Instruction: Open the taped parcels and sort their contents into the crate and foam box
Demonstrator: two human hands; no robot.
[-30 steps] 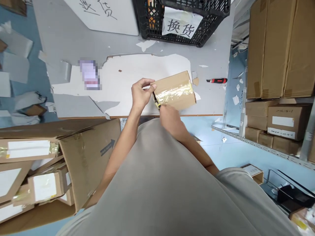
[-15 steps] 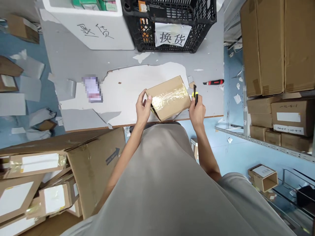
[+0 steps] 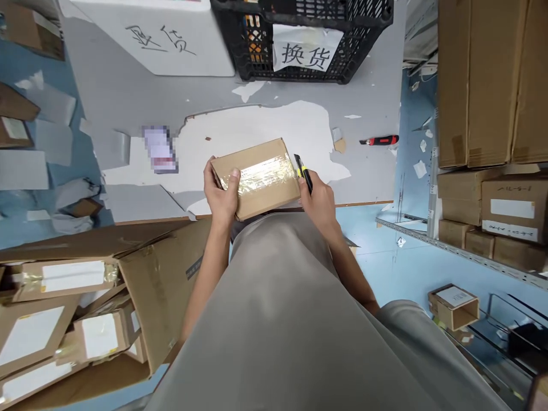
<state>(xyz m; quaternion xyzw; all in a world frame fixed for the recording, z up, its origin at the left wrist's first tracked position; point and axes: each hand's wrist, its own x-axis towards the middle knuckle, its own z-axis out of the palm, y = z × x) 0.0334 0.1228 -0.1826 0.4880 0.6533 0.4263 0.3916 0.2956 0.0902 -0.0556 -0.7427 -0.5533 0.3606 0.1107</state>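
A small brown cardboard box (image 3: 261,197), with shiny clear tape along its top face, is held tilted over the near edge of the worktable. My left hand (image 3: 221,194) grips its left end, thumb on top and fingers round the far side. At the right end, my right hand (image 3: 317,197) is closed round a black and yellow box cutter (image 3: 304,173), whose tip points away from me. That hand sits against the box's right side; whether its hidden fingers press on the cardboard I cannot tell.
A white bin (image 3: 188,57) and a black plastic crate (image 3: 299,74) stand at the table's (image 3: 149,103) back. A red and black cutter (image 3: 380,140) lies to the right, a blurred phone-like item (image 3: 159,149) to the left. A large carton (image 3: 166,285) holds several parcels; shelves with boxes (image 3: 509,208) flank the right.
The box has moved left and slightly towards me, with both hands. My right hand has turned inward, so the box cutter now leans left beside the box. The view has shifted a little.
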